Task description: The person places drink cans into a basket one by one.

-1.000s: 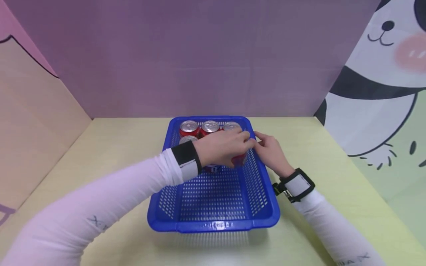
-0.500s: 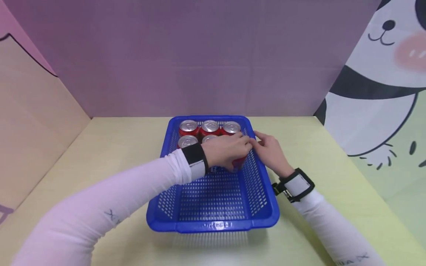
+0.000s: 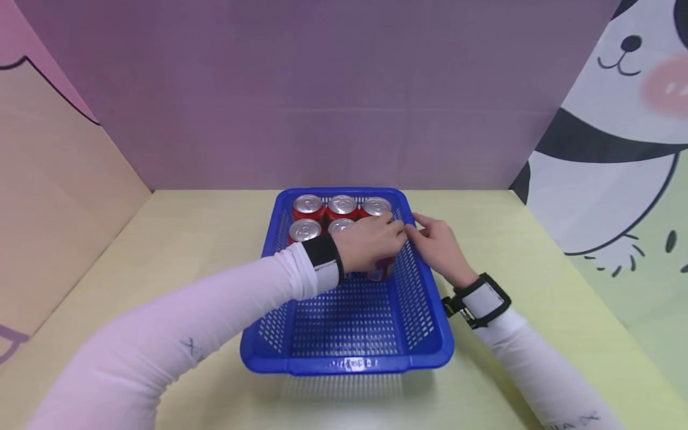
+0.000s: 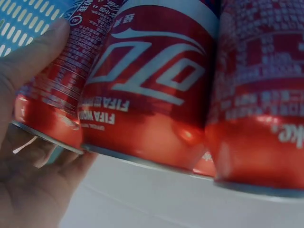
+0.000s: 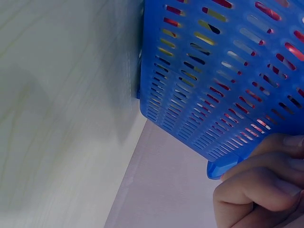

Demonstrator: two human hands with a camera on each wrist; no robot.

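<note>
In the head view my left hand (image 3: 371, 242) reaches into the blue plastic basket (image 3: 349, 364) and grips a red soda can (image 3: 380, 270) by the right wall. The left wrist view shows thumb and fingers around that can (image 4: 57, 99), beside two more red cans; one (image 4: 147, 80) bears large white lettering. My right hand (image 3: 438, 248) holds the basket's right rim, and its curled fingers (image 5: 256, 185) show in the right wrist view. Several upright cans fill the far end, including one can (image 3: 305, 230) at the left. My left hand hides part of the second row.
The basket stands on a pale wood-grain table (image 3: 188, 239). Behind it rises a purple backdrop (image 3: 322, 95), and a panda picture (image 3: 607, 173) covers the right wall. Perforated floor (image 3: 344, 328) shows in the near part of the basket.
My left hand has shifted slightly right and toward me, with its can lower in the basket. More lids show behind it. The right hand stays at the rim.
</note>
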